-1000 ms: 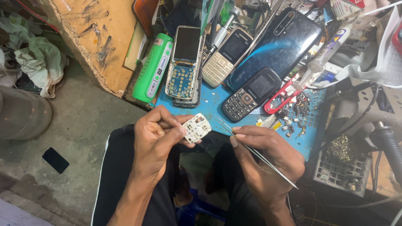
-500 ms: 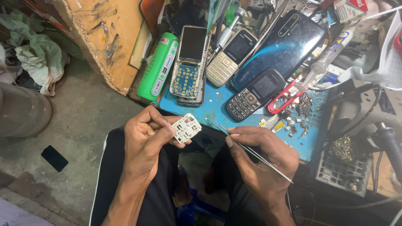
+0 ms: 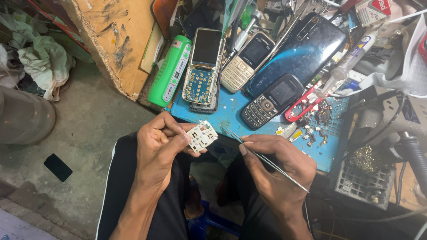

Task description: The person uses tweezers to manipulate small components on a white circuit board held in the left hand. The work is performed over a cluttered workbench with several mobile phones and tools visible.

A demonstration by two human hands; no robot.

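My left hand point(image 3: 158, 149) fingers clamped on white keypad frame point(image 3: 202, 136); right hand point(image 3: 275, 166) pinching tweezers point(image 3: 262, 158), tip just right of frame, pointing left.

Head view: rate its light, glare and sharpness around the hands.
Head view: even light, both hands sharp; left hand pinching the small white circuit board, right hand holding thin tweezers; blue glare streaks the big dark smartphone; right-edge clutter falls dim.
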